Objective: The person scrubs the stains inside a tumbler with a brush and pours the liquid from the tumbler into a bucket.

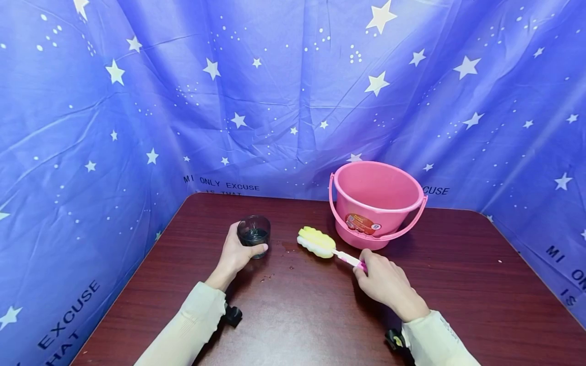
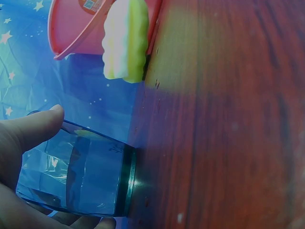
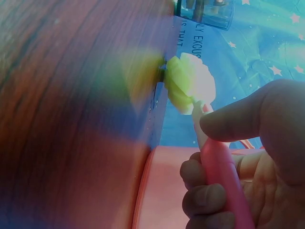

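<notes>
My left hand (image 1: 237,250) grips a dark, see-through glass (image 1: 254,235) at the left of the table, fingers round one side and thumb on the other. Some liquid shows inside it. In the left wrist view the glass (image 2: 90,176) stands upright near the tabletop. My right hand (image 1: 388,279) holds a sponge brush by its pink and white handle (image 3: 221,176). The brush's yellow and white sponge head (image 1: 317,242) points left toward the glass, apart from it. In the right wrist view, fingers and thumb (image 3: 238,119) wrap that handle.
A pink bucket (image 1: 366,223) with its handle hanging at the front stands behind the brush, at the back right. Water drops (image 1: 267,278) lie on the dark red wooden table (image 1: 293,315). A blue starry curtain (image 1: 284,91) hangs behind and at both sides.
</notes>
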A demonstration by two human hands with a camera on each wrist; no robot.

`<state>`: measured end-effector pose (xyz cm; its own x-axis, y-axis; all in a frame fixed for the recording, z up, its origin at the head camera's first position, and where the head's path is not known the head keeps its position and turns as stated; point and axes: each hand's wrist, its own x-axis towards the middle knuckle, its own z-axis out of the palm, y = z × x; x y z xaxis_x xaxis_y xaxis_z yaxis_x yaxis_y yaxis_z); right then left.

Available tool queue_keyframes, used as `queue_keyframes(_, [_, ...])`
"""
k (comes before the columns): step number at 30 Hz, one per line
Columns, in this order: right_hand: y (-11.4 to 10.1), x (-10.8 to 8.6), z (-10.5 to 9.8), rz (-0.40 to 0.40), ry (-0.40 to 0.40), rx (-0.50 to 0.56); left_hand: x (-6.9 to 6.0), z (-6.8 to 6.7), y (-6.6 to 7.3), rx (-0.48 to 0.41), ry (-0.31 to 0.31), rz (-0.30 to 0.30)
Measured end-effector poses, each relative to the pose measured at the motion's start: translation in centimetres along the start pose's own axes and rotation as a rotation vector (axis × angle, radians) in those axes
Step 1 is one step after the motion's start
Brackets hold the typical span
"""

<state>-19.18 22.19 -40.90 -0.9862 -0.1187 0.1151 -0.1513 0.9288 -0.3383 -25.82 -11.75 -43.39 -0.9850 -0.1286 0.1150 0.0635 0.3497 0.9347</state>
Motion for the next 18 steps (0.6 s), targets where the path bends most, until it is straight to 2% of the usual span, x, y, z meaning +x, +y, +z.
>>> queue_keyframes(18, [-0.25,0.04,-0.21,0.000,0.017,-0.005,0.01,-0.06,0.00,0.006,0.000,-0.007])
